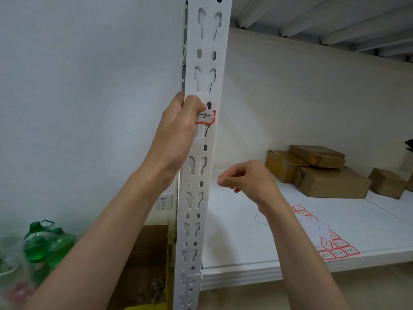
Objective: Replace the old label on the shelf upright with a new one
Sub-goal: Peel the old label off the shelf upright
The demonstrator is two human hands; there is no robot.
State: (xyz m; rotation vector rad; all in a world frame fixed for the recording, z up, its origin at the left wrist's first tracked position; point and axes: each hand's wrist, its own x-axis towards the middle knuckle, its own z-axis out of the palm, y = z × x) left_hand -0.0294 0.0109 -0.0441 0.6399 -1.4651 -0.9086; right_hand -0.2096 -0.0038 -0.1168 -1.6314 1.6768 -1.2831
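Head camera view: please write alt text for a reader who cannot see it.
A left hand grips a white shelf upright, its thumb pressing a red-bordered label stuck there. The right hand hovers over the shelf, fingertips pinched; a label sheet and cardboard boxes lie behind.

A: Soft, even indoor light throughout; no glare, only a faint grey shadow on the wall (290, 90) beside the shelf upright (201, 153).

B: Wide-angle bowing toward the edges, plainly seen in that upright. Sharp at centre; blurred at lower left, where the green bottles (47, 245) smear. Underside of the upper shelf (335, 21) dimmer.
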